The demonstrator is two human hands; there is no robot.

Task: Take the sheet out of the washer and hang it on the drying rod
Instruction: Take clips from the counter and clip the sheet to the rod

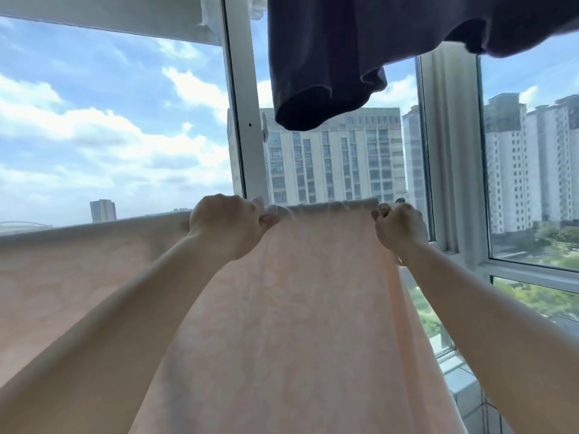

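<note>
In the head view the left hand and right hand, fingers curled tight, each pinch the top edge of the pale peach patterned cotton sheet, stretched taut between them and hanging below, likely to spread it evenly along a rod I cannot see.
</note>
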